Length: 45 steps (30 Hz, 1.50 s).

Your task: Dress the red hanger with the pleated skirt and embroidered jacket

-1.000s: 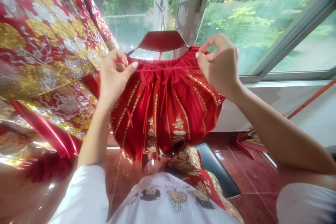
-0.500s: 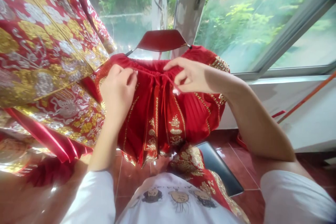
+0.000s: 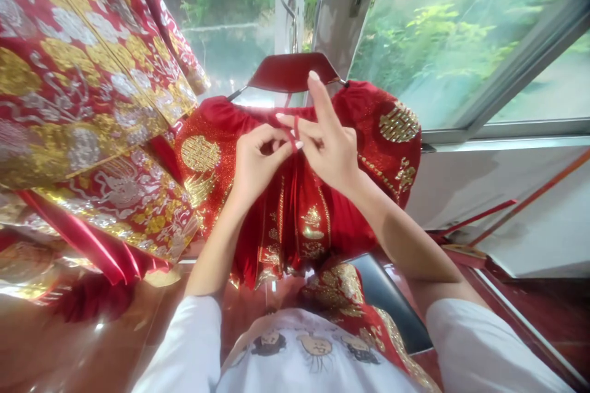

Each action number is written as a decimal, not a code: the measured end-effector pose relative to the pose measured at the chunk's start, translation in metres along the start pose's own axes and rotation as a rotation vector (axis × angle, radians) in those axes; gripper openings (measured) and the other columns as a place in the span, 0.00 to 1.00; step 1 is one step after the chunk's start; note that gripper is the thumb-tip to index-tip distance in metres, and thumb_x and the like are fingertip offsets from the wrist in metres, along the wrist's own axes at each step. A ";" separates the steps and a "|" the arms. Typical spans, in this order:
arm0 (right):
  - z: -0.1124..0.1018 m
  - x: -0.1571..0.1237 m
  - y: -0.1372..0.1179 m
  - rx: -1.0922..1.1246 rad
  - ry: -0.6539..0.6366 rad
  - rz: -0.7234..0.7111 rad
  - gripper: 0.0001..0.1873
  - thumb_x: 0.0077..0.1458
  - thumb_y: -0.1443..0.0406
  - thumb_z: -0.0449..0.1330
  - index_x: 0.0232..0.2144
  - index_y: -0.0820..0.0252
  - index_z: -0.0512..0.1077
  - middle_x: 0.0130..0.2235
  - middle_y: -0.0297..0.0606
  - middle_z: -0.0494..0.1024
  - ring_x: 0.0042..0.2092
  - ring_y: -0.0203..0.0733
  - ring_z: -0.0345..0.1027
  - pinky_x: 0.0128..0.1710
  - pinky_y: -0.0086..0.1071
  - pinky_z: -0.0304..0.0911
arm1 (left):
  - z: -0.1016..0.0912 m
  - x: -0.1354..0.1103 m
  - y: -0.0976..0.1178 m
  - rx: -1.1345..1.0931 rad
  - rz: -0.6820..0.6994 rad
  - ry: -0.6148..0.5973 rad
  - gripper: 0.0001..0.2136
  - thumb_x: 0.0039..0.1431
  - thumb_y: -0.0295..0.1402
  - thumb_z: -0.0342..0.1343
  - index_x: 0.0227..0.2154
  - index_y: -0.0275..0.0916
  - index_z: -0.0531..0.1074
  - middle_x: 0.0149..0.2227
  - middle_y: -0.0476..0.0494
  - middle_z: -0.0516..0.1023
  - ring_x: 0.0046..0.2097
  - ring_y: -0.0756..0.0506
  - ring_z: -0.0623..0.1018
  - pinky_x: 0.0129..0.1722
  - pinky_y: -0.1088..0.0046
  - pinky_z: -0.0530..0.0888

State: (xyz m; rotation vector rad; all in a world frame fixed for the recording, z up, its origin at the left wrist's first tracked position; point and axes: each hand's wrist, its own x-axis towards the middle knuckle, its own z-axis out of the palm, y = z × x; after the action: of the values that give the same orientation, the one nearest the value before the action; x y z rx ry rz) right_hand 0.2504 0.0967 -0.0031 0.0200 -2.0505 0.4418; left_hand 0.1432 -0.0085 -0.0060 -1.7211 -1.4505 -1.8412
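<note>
A red pleated skirt (image 3: 295, 209) with gold embroidery hangs from a red hanger (image 3: 291, 72) in front of the window. My left hand (image 3: 256, 163) and my right hand (image 3: 328, 141) meet at the middle of its waistband. Both pinch a thin red drawstring (image 3: 295, 129) that loops over my right index finger. My right forefinger points up toward the hanger. Gold emblems show on the skirt's outer folds at left and right.
A large red and gold brocade garment (image 3: 78, 104) hangs at the left. The window frame (image 3: 483, 129) and sill run behind. Red floor tiles (image 3: 553, 319), a dark flat object (image 3: 387, 301) and an orange rod (image 3: 530, 196) lie below and to the right.
Both hands came from the skirt's outer waist ends to its middle. The waistband gathered, and the drawstring now lies pinched between the fingers.
</note>
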 end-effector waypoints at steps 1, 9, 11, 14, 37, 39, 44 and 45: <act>0.001 -0.001 0.002 -0.055 -0.024 -0.050 0.32 0.64 0.68 0.45 0.68 0.48 0.45 0.56 0.36 0.72 0.48 0.37 0.73 0.40 0.27 0.72 | -0.001 0.000 -0.001 -0.007 -0.014 -0.018 0.05 0.52 0.24 0.63 0.24 0.37 0.74 0.22 0.54 0.66 0.26 0.54 0.64 0.28 0.76 0.62; -0.006 -0.001 0.017 -0.246 -0.105 -0.267 0.34 0.63 0.71 0.45 0.69 0.56 0.42 0.43 0.34 0.79 0.35 0.30 0.73 0.35 0.22 0.68 | -0.003 -0.005 -0.006 0.233 -0.008 -0.135 0.06 0.53 0.21 0.56 0.25 0.37 0.68 0.25 0.52 0.67 0.28 0.52 0.66 0.30 0.75 0.62; -0.006 -0.001 0.018 -0.229 -0.076 -0.238 0.33 0.63 0.70 0.45 0.68 0.56 0.45 0.40 0.34 0.79 0.35 0.31 0.73 0.36 0.23 0.68 | 0.001 -0.008 -0.003 0.337 0.014 -0.117 0.06 0.53 0.22 0.55 0.26 0.38 0.66 0.29 0.51 0.67 0.29 0.52 0.66 0.29 0.75 0.62; -0.005 -0.004 0.017 -0.192 -0.061 -0.141 0.32 0.60 0.68 0.48 0.67 0.56 0.52 0.35 0.34 0.78 0.35 0.34 0.72 0.39 0.27 0.69 | 0.005 -0.009 0.003 0.443 0.053 -0.108 0.04 0.55 0.24 0.55 0.30 0.39 0.66 0.41 0.45 0.68 0.36 0.49 0.70 0.31 0.74 0.65; -0.017 0.000 -0.005 0.464 -0.017 0.308 0.23 0.60 0.53 0.54 0.55 0.47 0.58 0.41 0.37 0.68 0.36 0.35 0.67 0.30 0.28 0.66 | 0.000 -0.001 -0.003 0.015 -0.197 0.068 0.04 0.63 0.32 0.49 0.35 0.44 0.58 0.20 0.57 0.58 0.16 0.55 0.57 0.17 0.76 0.58; -0.025 0.002 -0.003 0.497 -0.052 0.338 0.21 0.59 0.54 0.55 0.54 0.48 0.60 0.38 0.36 0.68 0.31 0.34 0.64 0.26 0.27 0.63 | -0.009 0.001 -0.004 0.002 -0.223 0.022 0.05 0.63 0.34 0.50 0.35 0.44 0.59 0.19 0.57 0.56 0.16 0.55 0.56 0.16 0.76 0.56; -0.050 0.003 0.003 0.484 -0.239 0.399 0.18 0.57 0.59 0.58 0.49 0.55 0.65 0.28 0.34 0.67 0.25 0.33 0.55 0.23 0.29 0.57 | -0.027 0.002 0.003 0.032 -0.191 -0.025 0.10 0.59 0.41 0.57 0.32 0.43 0.61 0.19 0.56 0.60 0.18 0.54 0.62 0.18 0.76 0.59; -0.053 0.003 0.003 0.477 -0.229 0.399 0.18 0.56 0.58 0.58 0.49 0.55 0.66 0.27 0.34 0.66 0.25 0.34 0.56 0.24 0.29 0.59 | -0.028 0.002 0.004 0.031 -0.185 -0.049 0.10 0.60 0.42 0.56 0.33 0.44 0.62 0.19 0.55 0.62 0.20 0.53 0.65 0.19 0.76 0.62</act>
State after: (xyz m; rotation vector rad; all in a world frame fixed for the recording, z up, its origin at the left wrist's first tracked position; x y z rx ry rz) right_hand 0.2925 0.1169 0.0214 -0.0543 -2.1258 1.2178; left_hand 0.1285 -0.0309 0.0026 -1.6792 -1.7002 -1.8666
